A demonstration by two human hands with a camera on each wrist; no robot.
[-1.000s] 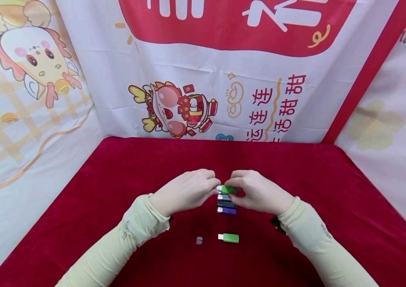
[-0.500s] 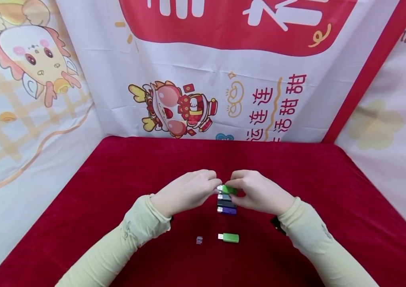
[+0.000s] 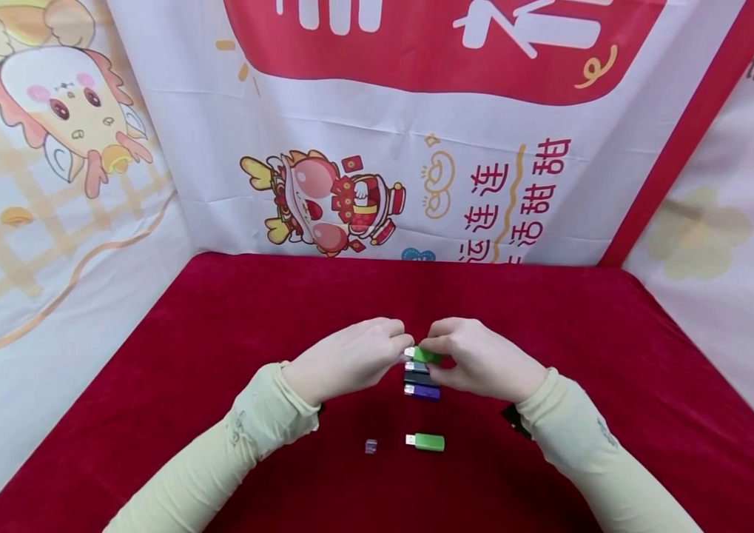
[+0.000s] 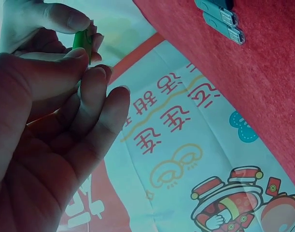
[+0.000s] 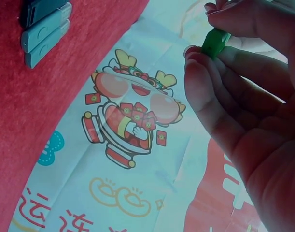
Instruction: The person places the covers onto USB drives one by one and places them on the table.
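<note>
Both hands meet over the middle of the table at a green USB stick point(image 3: 426, 355). My right hand point(image 3: 486, 359) pinches its green body between thumb and fingers, as the right wrist view also shows point(image 5: 215, 42). At the plug end, my left hand point(image 3: 350, 361) pinches the clear cap, which its fingertips mostly hide. Below the held stick lie several USB sticks side by side, among them a grey one point(image 3: 416, 366), a black one point(image 3: 420, 379) and a purple one point(image 3: 422, 391).
Nearer the body, an uncapped green USB stick point(image 3: 428, 442) lies with its metal plug to the left. A small clear cap point(image 3: 371, 446) lies left of it. The table has a red cloth point(image 3: 270, 296), and printed white curtains point(image 3: 203, 133) hang behind and at both sides.
Both hands keep their pinch on the green USB stick and its cap. They have shifted only slightly; the things on the table lie as before.
</note>
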